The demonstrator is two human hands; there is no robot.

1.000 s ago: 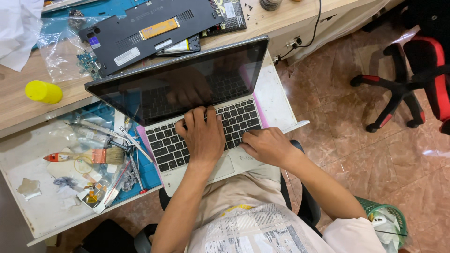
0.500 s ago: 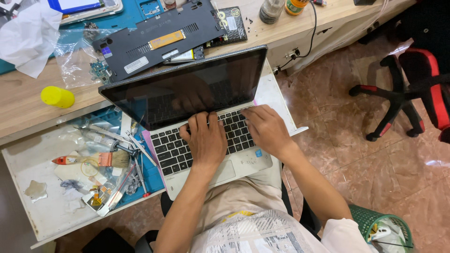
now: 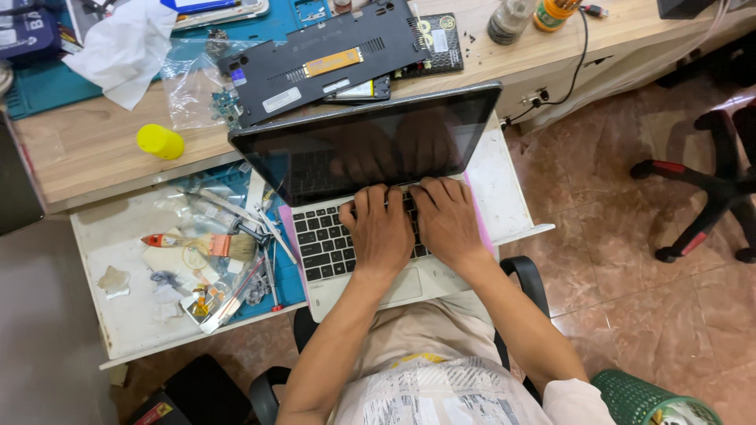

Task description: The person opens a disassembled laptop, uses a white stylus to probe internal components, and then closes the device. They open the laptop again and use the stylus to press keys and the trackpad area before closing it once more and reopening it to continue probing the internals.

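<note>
- Plainly, both hands are being rested flat on the keyboard (image 3: 339,236) of the open laptop (image 3: 370,181), which is lying on a pulled-out white drawer tray (image 3: 504,197) below the table (image 3: 94,149);
- the left hand (image 3: 382,232) and the right hand (image 3: 447,220) are being held side by side, almost touching, the right covering the keyboard's right end;
- the fingers (image 3: 376,198) are being kept loosely spread and pressed down on the keys, nothing being pinched;
- the keyboard's long axis is running left to right, tilted slightly, directly under the fingertips; uncovered keys are lying to the left of the left hand, nearer that hand;
- a yellow cap (image 3: 160,142) is sitting well apart on the table.
</note>
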